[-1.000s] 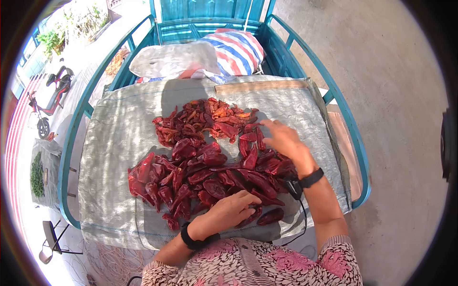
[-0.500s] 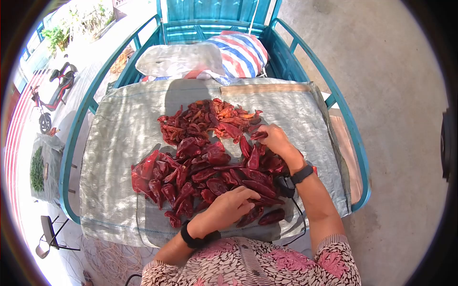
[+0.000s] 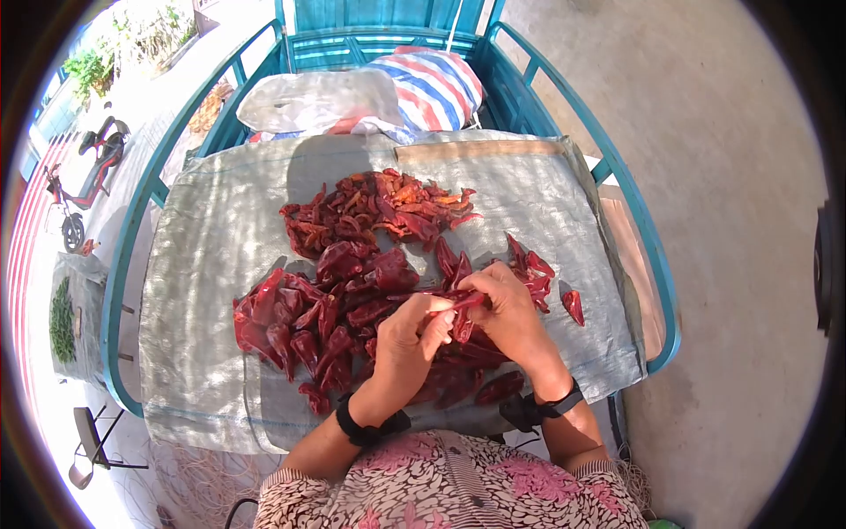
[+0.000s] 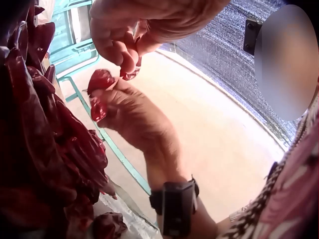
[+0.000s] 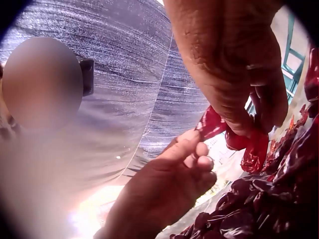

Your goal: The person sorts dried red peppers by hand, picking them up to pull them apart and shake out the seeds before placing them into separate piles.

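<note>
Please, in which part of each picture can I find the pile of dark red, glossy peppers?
Head: the pile of dark red, glossy peppers lies around the centre, partly behind the hands.
Left wrist: the pile fills the left side.
Right wrist: the pile is at lower right.
Shared landmark: the person's bare right hand, central in the left wrist view, at top in the right.

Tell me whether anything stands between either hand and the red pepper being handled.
Nothing visible does: the left hand and right hand both have their fingers on red pepper. The pile of peppers lies beneath them, not in between.
</note>
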Action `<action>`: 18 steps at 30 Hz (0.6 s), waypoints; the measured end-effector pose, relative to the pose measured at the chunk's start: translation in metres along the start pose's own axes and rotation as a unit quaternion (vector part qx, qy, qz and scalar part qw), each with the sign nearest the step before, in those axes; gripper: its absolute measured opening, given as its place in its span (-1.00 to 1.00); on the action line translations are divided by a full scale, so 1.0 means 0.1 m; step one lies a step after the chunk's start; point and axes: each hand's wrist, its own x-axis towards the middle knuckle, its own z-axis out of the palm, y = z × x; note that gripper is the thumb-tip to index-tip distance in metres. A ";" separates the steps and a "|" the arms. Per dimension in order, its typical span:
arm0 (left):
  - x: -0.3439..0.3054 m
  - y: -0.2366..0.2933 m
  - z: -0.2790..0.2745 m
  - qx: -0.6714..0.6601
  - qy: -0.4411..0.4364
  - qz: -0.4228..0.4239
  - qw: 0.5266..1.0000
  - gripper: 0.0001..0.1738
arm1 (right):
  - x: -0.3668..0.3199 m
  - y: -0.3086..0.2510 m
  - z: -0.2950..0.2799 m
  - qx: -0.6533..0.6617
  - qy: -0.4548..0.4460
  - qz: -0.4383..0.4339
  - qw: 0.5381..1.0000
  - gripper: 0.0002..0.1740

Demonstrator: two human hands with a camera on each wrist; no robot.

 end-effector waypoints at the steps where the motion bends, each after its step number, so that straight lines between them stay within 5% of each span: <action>1: -0.01 -0.04 0.01 -0.063 0.029 -0.014 0.997 -0.88 | -0.02 0.11 0.03 0.019 0.034 -0.006 0.999 -0.68; 4: 0.08 0.04 -0.06 -0.032 0.064 -0.041 0.997 -0.87 | -0.06 0.16 -0.09 0.001 0.043 0.052 0.998 -0.72; 8: 0.21 0.01 0.04 0.016 0.074 0.007 0.997 -0.56 | -0.16 0.09 -0.08 0.064 0.034 0.065 0.995 -0.73; 9: 0.21 0.05 0.01 0.031 0.013 -0.007 0.999 -0.54 | -0.19 0.08 -0.06 0.082 0.034 0.065 0.994 -0.73; 12: 0.15 -0.12 0.06 0.037 -0.111 0.102 0.988 -0.66 | -0.28 0.04 -0.01 0.114 0.019 0.058 0.992 -0.74; 13: 0.13 -0.08 0.10 0.088 -0.084 0.115 0.986 -0.79 | -0.30 0.00 -0.03 0.111 0.008 0.048 0.993 -0.74; 17: 0.05 -0.14 0.07 -0.049 -0.051 -0.032 0.997 -0.88 | -0.32 0.06 -0.07 0.115 0.036 0.065 0.991 -0.71; 18: 0.06 -0.14 0.07 -0.045 -0.027 -0.013 0.999 -0.84 | -0.31 0.06 -0.08 0.117 0.058 0.081 0.988 -0.70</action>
